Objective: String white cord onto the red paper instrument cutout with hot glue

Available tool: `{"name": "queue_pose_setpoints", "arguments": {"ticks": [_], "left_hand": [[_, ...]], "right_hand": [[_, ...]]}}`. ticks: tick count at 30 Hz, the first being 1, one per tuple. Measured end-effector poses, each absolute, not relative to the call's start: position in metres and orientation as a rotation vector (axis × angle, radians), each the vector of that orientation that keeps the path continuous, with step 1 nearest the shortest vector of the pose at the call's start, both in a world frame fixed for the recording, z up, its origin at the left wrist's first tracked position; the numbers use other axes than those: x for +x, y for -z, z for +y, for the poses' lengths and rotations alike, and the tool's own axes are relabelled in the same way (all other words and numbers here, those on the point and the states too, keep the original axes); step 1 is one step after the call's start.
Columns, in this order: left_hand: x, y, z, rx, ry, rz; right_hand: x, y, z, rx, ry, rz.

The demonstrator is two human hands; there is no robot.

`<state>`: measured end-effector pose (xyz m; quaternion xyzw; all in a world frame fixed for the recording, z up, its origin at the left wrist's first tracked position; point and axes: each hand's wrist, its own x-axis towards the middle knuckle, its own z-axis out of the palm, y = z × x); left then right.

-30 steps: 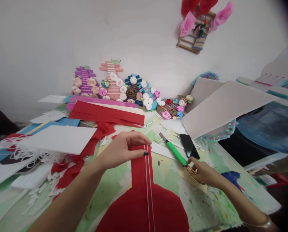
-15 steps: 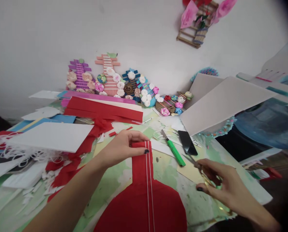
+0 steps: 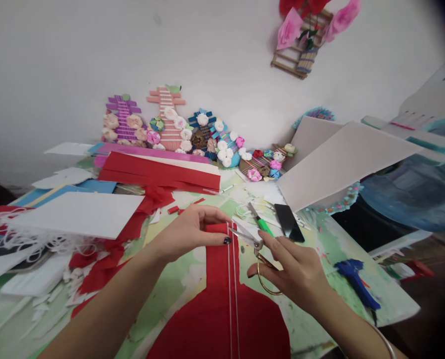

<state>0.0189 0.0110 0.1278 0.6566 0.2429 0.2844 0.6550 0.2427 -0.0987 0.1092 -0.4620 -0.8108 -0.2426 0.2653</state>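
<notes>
A red guitar-shaped piece [image 3: 222, 319] lies at the front, with two white strings [image 3: 234, 299] running lengthwise along it. My left hand [image 3: 198, 232] pinches the top end of its neck, thumb over the front near the strings. In my right hand [image 3: 295, 267] are gold-handled scissors [image 3: 258, 244], fingers in the loops. Their blades are parted and reach the strings beside my left thumb. Whether a string lies between the blades is too small to tell.
A green knife [image 3: 264, 225] and black phone [image 3: 288, 222] lie beyond my right hand; a blue glue gun [image 3: 358, 283] is to its right. White board [image 3: 80, 214], red scraps and white string pile up at left. Decorated guitar shapes [image 3: 166, 119] lean against the wall.
My right hand has moved left with the scissors, from beside the phone to the top of the red neck. The blue glue gun has come into view. My left hand keeps its hold.
</notes>
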Motion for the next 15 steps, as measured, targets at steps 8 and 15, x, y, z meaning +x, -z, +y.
{"name": "queue_pose_setpoints", "arguments": {"ticks": [8, 15], "left_hand": [[0.0189, -0.1287, 0.0091, 1.538, -0.651, 0.559], [0.0206, -0.1275, 0.008, 1.524, -0.661, 0.58]], "right_hand": [[0.2423, -0.1089, -0.0996, -1.257, 0.748, -2.226], [0.2427, -0.1067, -0.1021, -1.266, 0.736, -2.215]]}}
